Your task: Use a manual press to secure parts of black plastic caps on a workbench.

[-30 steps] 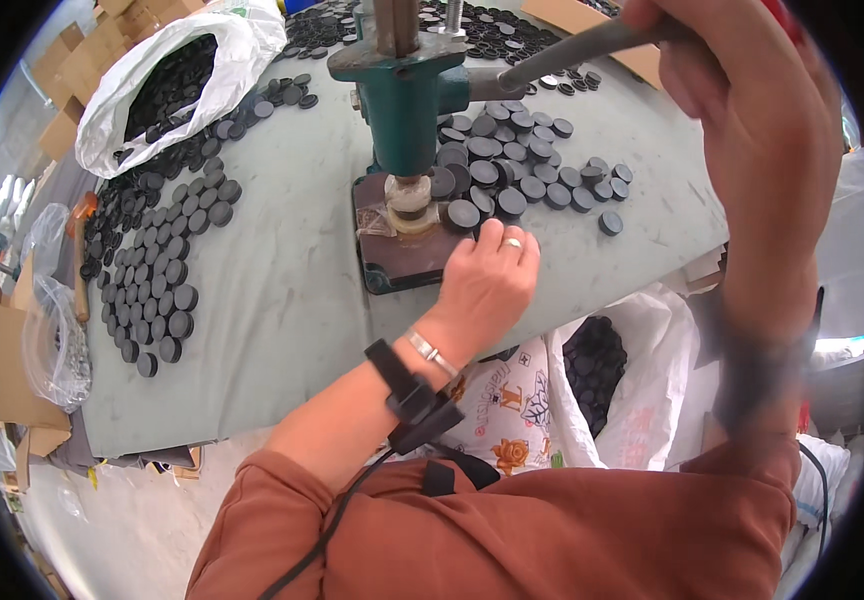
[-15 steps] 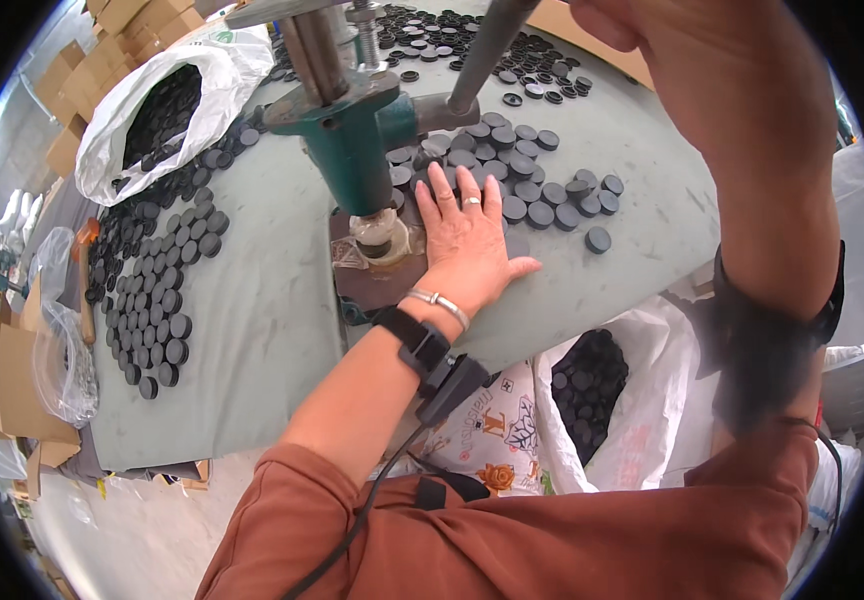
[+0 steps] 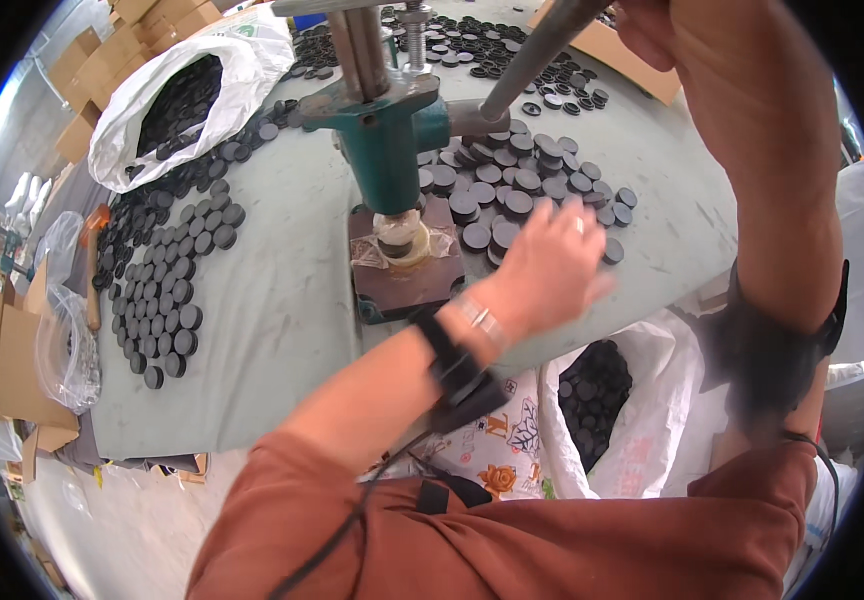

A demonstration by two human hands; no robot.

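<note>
A green hand press (image 3: 392, 150) stands on the table, a round dark piece under its ram in a clear-wrapped ring (image 3: 407, 250) on the base plate. My left hand (image 3: 552, 265) is smeared by motion over the near right edge of a pile of round dark grey caps (image 3: 487, 175); whether it holds one I cannot make out. Up at the top right, my right hand (image 3: 667, 40) has its fingers curled at the upper end of the press lever (image 3: 552, 50), where the picture's edge cuts off part of the grip.
Rows of grey caps (image 3: 162, 310) cover the table's left side, near a hammer with a wooden handle (image 3: 93, 275). A white sack of dark caps (image 3: 252, 60) lies behind them. Another open sack (image 3: 662, 380) sits below the front edge. Black rings (image 3: 492, 40) are strewn at the back.
My left hand has left its flat, spread position beside the press base and swung right to the pile's near edge. The right hand stays up at the lever. The whole view has shifted slightly.
</note>
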